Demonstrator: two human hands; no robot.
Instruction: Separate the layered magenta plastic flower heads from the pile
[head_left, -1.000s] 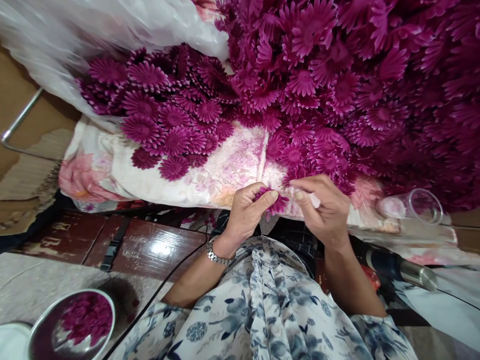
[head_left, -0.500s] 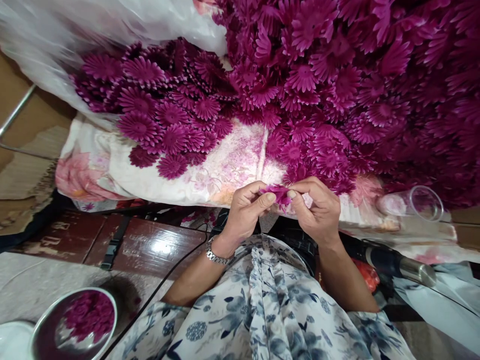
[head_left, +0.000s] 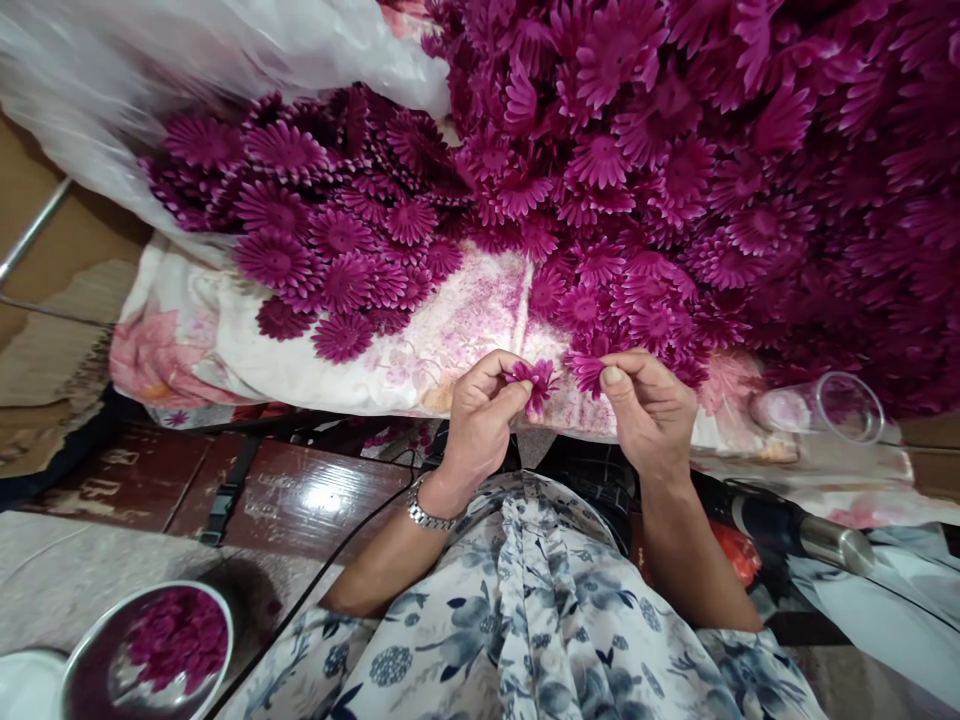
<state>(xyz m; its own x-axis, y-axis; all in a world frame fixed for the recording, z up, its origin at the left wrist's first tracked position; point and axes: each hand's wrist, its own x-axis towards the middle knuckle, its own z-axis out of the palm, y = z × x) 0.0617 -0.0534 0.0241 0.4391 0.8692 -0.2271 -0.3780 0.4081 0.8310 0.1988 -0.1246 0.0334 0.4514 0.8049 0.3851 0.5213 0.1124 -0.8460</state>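
Note:
Between thumb and fingers, my left hand (head_left: 486,412) pinches a small magenta artificial flower (head_left: 538,384) with its petals spread. A second magenta petal piece (head_left: 587,372) is pinched in my right hand (head_left: 651,408), its petals pointing left. A small gap separates the two pieces. Both hands are over the front edge of the floral cloth (head_left: 405,385). Just beyond them lies a large heap of magenta flower petal pieces (head_left: 660,230), and to the left are stacked magenta flower heads (head_left: 337,235).
A clear plastic cup (head_left: 821,408) lies on its side at the right. White plastic sheeting (head_left: 225,50) covers the back left. Down at the lower left, a metal bowl (head_left: 82,655) holds small magenta pieces. A dark cylinder with a metal end (head_left: 832,540) is at the right.
My hands have moved apart. Magenta pieces that were together between them are now separate, one in each hand.

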